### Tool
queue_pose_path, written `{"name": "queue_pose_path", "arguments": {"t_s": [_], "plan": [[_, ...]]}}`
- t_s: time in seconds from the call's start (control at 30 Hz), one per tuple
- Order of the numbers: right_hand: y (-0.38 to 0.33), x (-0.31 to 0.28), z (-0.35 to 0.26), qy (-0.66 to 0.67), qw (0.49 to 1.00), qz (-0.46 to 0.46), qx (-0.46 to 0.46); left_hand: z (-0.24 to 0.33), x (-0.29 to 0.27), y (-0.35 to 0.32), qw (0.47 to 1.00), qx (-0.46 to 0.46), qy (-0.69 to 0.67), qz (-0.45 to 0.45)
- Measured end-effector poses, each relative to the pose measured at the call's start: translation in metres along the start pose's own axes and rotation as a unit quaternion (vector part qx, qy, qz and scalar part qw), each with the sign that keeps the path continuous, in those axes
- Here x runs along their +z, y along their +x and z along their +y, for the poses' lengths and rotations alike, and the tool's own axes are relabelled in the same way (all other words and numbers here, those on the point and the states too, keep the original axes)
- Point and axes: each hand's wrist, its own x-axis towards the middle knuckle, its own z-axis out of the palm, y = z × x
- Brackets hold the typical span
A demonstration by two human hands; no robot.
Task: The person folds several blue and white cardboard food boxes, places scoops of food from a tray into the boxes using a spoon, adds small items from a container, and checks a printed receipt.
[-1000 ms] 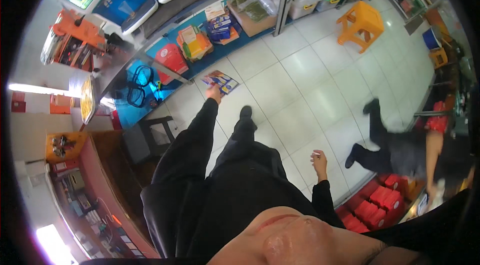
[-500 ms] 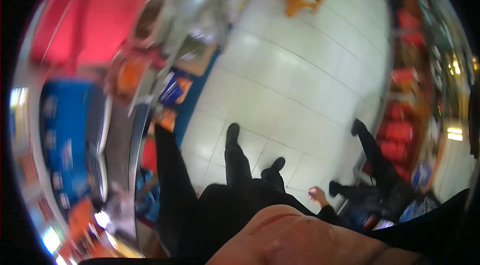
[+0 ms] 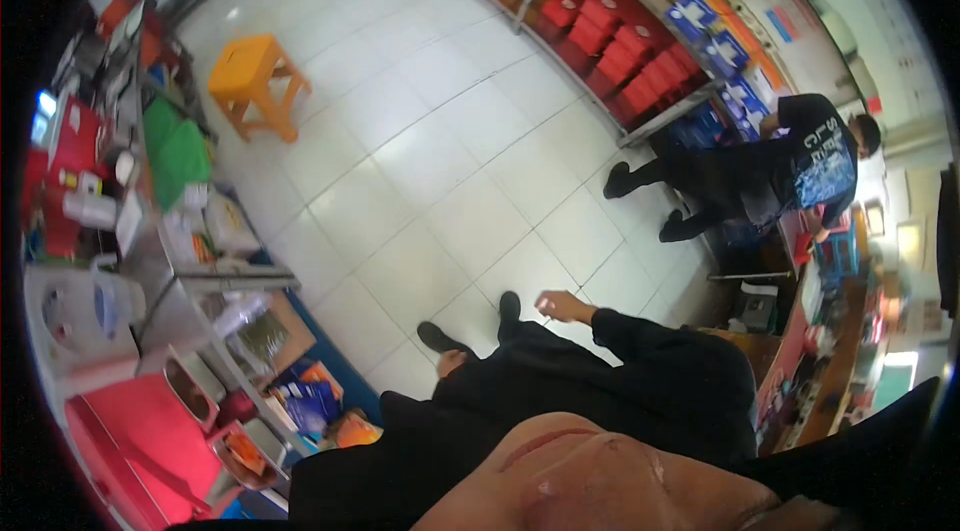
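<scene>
My right hand [image 3: 565, 306] hangs in front of my body over the tiled floor, its black sleeve running back to the right. Its fingers are curled, with a pale spot at the tips; whether that is a small thing or only the fingertips is unclear. Of my left hand [image 3: 452, 363] just a small part shows beside my dark clothing, low and near my shoe; its fingers cannot be made out. Neither hand touches a shelf or counter.
A yellow plastic stool [image 3: 255, 81] stands on the tiles at the far left. Metal shelving [image 3: 240, 281] with bags lines the left, beside a red box [image 3: 140, 431]. Red packages [image 3: 625, 46] fill a rack at right. Nearby, a person in black [image 3: 800, 161] faces the right-hand counter.
The view has swung: the stool now lies further left, and the right-hand rack and other person show more fully. My left hand has come partly into view; my right hand stays curled.
</scene>
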Motion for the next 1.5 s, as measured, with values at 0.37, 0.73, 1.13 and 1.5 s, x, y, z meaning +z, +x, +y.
{"name": "queue_pose_path", "arguments": {"t_s": [0.37,0.73,1.13,1.5], "plan": [[-0.017,-0.064,0.162,-0.242,0.937,0.251,0.024,0.219,-0.117,0.045,0.993,0.079,0.088,0.018],[0.276,-0.402,-0.171,0.368,0.896,0.174,-0.179,0.226,-0.253,0.171,0.95,-0.005,-0.305,0.06],[0.391,-0.909,-0.229,0.378,0.75,0.45,-0.304,0.482,-0.454,0.356,0.955,0.02,-0.217,0.201],[0.438,-1.356,-0.322,0.087,0.538,0.685,-0.483,0.764,-0.506,0.563,0.985,0.136,-0.068,0.08]]}}
